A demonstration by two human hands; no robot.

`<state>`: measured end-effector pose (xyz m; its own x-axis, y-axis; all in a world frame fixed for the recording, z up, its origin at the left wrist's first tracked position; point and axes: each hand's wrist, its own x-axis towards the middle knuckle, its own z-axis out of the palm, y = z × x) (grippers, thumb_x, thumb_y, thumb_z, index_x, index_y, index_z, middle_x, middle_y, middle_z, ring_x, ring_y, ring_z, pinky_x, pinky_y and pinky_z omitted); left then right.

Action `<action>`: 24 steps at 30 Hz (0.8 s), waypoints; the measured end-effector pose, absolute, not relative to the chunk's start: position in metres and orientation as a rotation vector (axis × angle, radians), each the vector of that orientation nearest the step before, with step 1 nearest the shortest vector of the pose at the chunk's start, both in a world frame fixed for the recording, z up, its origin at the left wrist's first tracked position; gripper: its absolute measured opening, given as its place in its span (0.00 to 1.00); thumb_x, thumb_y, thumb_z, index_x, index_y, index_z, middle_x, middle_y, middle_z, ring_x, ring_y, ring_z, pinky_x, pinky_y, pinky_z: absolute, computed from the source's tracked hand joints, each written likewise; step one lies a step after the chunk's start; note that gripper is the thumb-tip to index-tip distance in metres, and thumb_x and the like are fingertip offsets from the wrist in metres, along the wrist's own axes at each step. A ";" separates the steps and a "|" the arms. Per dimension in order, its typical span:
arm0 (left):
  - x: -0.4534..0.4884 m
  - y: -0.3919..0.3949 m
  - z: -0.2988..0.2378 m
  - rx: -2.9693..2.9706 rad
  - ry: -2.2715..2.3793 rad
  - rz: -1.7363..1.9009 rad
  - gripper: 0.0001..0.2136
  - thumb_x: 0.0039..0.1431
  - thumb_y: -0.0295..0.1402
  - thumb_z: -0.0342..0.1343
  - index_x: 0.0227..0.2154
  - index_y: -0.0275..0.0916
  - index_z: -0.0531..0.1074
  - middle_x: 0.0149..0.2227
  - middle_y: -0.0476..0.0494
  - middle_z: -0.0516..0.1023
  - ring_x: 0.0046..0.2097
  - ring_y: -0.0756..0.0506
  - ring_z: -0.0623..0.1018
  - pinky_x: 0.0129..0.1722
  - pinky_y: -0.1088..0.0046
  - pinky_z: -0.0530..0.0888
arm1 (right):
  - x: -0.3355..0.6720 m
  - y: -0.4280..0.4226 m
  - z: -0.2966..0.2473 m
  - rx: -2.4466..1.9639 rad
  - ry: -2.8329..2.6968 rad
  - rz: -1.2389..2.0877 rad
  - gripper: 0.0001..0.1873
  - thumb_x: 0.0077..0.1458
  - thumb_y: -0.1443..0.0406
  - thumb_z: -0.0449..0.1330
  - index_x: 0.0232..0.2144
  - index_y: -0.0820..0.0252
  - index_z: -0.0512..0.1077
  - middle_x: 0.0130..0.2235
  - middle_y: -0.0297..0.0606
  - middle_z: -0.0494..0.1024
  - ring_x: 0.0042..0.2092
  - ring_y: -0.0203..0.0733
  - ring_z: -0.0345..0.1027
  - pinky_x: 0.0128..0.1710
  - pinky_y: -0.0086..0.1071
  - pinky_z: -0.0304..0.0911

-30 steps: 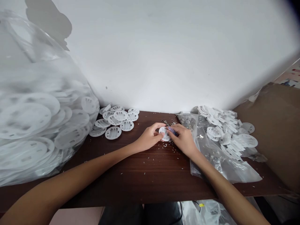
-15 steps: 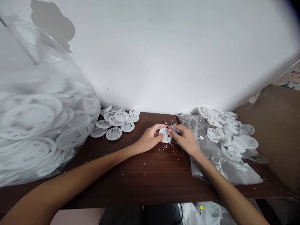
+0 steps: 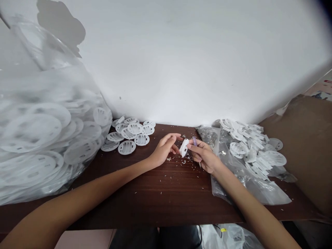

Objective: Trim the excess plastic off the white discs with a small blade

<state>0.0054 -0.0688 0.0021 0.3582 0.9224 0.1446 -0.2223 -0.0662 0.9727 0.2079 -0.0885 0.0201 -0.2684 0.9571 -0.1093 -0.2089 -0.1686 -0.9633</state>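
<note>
Currently the work sits at the middle of the dark wood desk, directly in front of the body. A white slotted plastic disc stands tilted, nearly edge-on, its right side against the fingertips of the right hand. That hand also pinches a slim purple-handled tool between thumb and fingers, with what looks like a thin metal tip showing below the palm; the tool's exact kind cannot be told at this size. The fingers partly hide the contact, so how firmly the disc is held cannot be told. The left hand is open, fingers loosely curved, just beside the disc and apparently not touching it, so it does not seem to bear the disc's weight.

Pale plastic flecks lie scattered about the desk, thickest beneath the hands. A loose heap of slotted discs lies far left of the hands, within easy reach, and a large clear plastic bag packed with similar discs stands at left. Another disc heap rests at right on a crumpled clear bag, also within reach.
</note>
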 end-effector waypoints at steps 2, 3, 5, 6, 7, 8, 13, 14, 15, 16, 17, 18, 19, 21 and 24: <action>0.007 -0.067 -0.001 1.358 0.800 1.045 0.16 0.67 0.43 0.56 0.51 0.39 0.73 0.46 0.40 0.80 0.33 0.50 0.77 0.32 0.73 0.73 | 0.205 -0.090 0.020 -0.968 -1.091 1.665 0.16 0.51 0.58 0.74 0.36 0.57 0.72 0.19 0.20 0.58 0.19 0.25 0.37 0.16 0.23 0.37; 0.007 -0.066 -0.002 1.396 0.816 1.013 0.14 0.66 0.42 0.57 0.48 0.39 0.74 0.41 0.42 0.80 0.32 0.50 0.76 0.31 0.73 0.72 | 0.203 -0.091 0.020 -0.953 -1.067 1.691 0.16 0.51 0.59 0.73 0.36 0.57 0.72 0.19 0.20 0.59 0.18 0.25 0.37 0.16 0.23 0.36; 0.009 -0.066 -0.005 1.436 0.804 0.972 0.12 0.64 0.40 0.58 0.44 0.38 0.74 0.34 0.46 0.78 0.31 0.51 0.75 0.30 0.74 0.70 | 0.200 -0.094 0.020 -0.928 -1.035 1.725 0.15 0.53 0.60 0.72 0.36 0.56 0.70 0.20 0.20 0.61 0.18 0.24 0.36 0.15 0.22 0.35; 0.010 -0.066 -0.005 1.434 0.789 0.964 0.12 0.64 0.40 0.59 0.44 0.39 0.74 0.33 0.47 0.78 0.30 0.51 0.74 0.30 0.75 0.70 | 0.198 -0.095 0.020 -0.915 -1.028 1.732 0.15 0.54 0.60 0.72 0.37 0.56 0.69 0.20 0.20 0.63 0.18 0.24 0.36 0.15 0.22 0.36; 0.010 -0.066 -0.006 1.423 0.775 0.960 0.12 0.63 0.40 0.59 0.44 0.39 0.74 0.33 0.48 0.77 0.30 0.51 0.74 0.29 0.75 0.69 | 0.197 -0.097 0.019 -0.902 -1.027 1.737 0.15 0.55 0.60 0.71 0.37 0.56 0.69 0.20 0.20 0.63 0.17 0.24 0.36 0.15 0.22 0.36; 0.010 -0.067 -0.006 1.409 0.764 0.954 0.12 0.63 0.41 0.60 0.44 0.39 0.73 0.34 0.48 0.77 0.30 0.51 0.73 0.29 0.75 0.69 | 0.196 -0.098 0.019 -0.888 -1.030 1.742 0.15 0.55 0.60 0.71 0.37 0.55 0.69 0.20 0.20 0.64 0.17 0.24 0.36 0.15 0.22 0.37; 0.009 -0.069 0.000 1.410 0.704 0.963 0.12 0.66 0.44 0.56 0.40 0.40 0.72 0.33 0.50 0.74 0.30 0.52 0.72 0.31 0.75 0.69 | 0.193 -0.102 0.018 -0.809 -1.016 1.780 0.14 0.58 0.61 0.70 0.39 0.56 0.69 0.24 0.22 0.68 0.18 0.22 0.38 0.15 0.21 0.39; 0.009 -0.070 0.000 1.420 0.698 0.972 0.13 0.67 0.45 0.56 0.40 0.40 0.71 0.32 0.50 0.73 0.30 0.52 0.72 0.31 0.75 0.69 | 0.193 -0.102 0.017 -0.797 -1.007 1.792 0.14 0.58 0.61 0.70 0.39 0.56 0.69 0.25 0.23 0.70 0.18 0.22 0.39 0.15 0.21 0.39; 0.009 -0.070 0.000 1.427 0.696 0.980 0.13 0.68 0.46 0.55 0.40 0.40 0.71 0.31 0.50 0.73 0.29 0.52 0.72 0.31 0.74 0.69 | 0.192 -0.102 0.017 -0.789 -1.000 1.805 0.14 0.58 0.61 0.70 0.39 0.57 0.69 0.26 0.24 0.71 0.18 0.22 0.39 0.15 0.21 0.39; 0.009 -0.070 0.000 1.429 0.695 0.986 0.13 0.68 0.46 0.55 0.40 0.40 0.70 0.30 0.51 0.72 0.29 0.52 0.71 0.31 0.74 0.69 | 0.192 -0.102 0.017 -0.783 -0.995 1.818 0.14 0.58 0.61 0.70 0.39 0.57 0.69 0.27 0.25 0.72 0.18 0.21 0.39 0.15 0.21 0.39; 0.010 -0.070 0.000 1.426 0.692 0.993 0.13 0.68 0.46 0.54 0.40 0.40 0.70 0.30 0.51 0.72 0.29 0.52 0.71 0.30 0.74 0.68 | 0.191 -0.103 0.018 -0.779 -0.992 1.827 0.14 0.58 0.60 0.70 0.39 0.57 0.69 0.29 0.26 0.73 0.18 0.21 0.39 0.15 0.20 0.39; 0.010 -0.071 0.000 1.422 0.690 1.001 0.13 0.69 0.46 0.54 0.40 0.41 0.69 0.29 0.51 0.71 0.28 0.52 0.71 0.30 0.74 0.68 | 0.190 -0.103 0.018 -0.776 -0.991 1.834 0.14 0.58 0.60 0.70 0.39 0.57 0.69 0.30 0.27 0.75 0.18 0.21 0.39 0.15 0.21 0.39; 0.010 -0.071 -0.001 1.421 0.689 1.010 0.13 0.69 0.46 0.54 0.39 0.41 0.69 0.29 0.52 0.70 0.28 0.52 0.70 0.29 0.75 0.68 | 0.190 -0.103 0.018 -0.775 -0.992 1.838 0.14 0.58 0.60 0.70 0.39 0.58 0.69 0.31 0.29 0.76 0.18 0.21 0.40 0.15 0.21 0.40; 0.010 -0.073 0.001 1.442 0.705 1.028 0.13 0.69 0.46 0.54 0.40 0.41 0.69 0.28 0.52 0.69 0.27 0.52 0.69 0.29 0.75 0.67 | 0.189 -0.104 0.018 -0.775 -1.001 1.842 0.13 0.59 0.59 0.69 0.39 0.58 0.70 0.34 0.31 0.79 0.18 0.21 0.40 0.15 0.21 0.39; 0.008 -0.077 0.005 1.529 0.758 1.055 0.11 0.70 0.44 0.53 0.41 0.41 0.69 0.27 0.53 0.68 0.28 0.52 0.68 0.30 0.75 0.67 | 0.187 -0.106 0.017 -0.779 -1.011 1.845 0.14 0.60 0.58 0.68 0.41 0.58 0.71 0.36 0.33 0.80 0.18 0.21 0.40 0.16 0.21 0.39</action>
